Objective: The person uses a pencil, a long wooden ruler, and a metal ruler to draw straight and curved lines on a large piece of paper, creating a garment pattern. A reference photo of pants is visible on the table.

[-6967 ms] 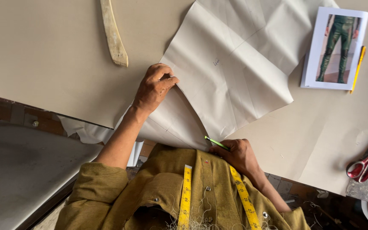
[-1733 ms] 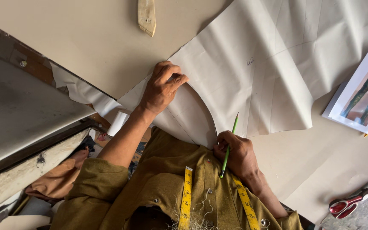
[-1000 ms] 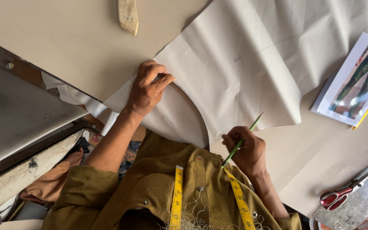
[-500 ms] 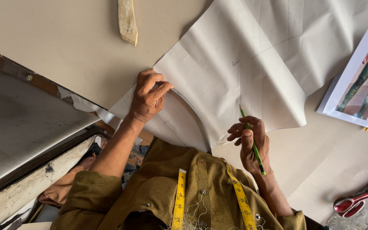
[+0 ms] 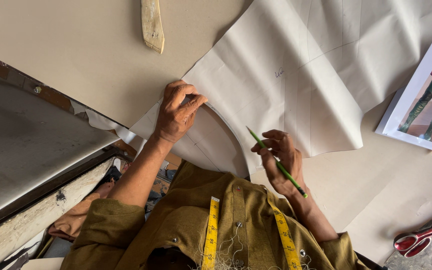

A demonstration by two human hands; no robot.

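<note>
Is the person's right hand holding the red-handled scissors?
No: the right hand holds a green pencil, while the red-handled scissors lie untouched on the table.

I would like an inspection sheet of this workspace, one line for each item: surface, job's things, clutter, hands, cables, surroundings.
Surface: table covered with beige paper.
Job's things: large creased pattern paper with drawn lines and a curved cut edge; green pencil.
Clutter: wooden curved ruler at the top; printed picture of green trousers at the right; red-handled scissors at the lower right.
Hands: left hand presses on the pattern paper at its curved edge; right hand holds the green pencil, tip just above the paper.
Cables: nothing seen.
Surroundings: yellow measuring tape hangs around the person's neck; grey panel beside the table.
</note>
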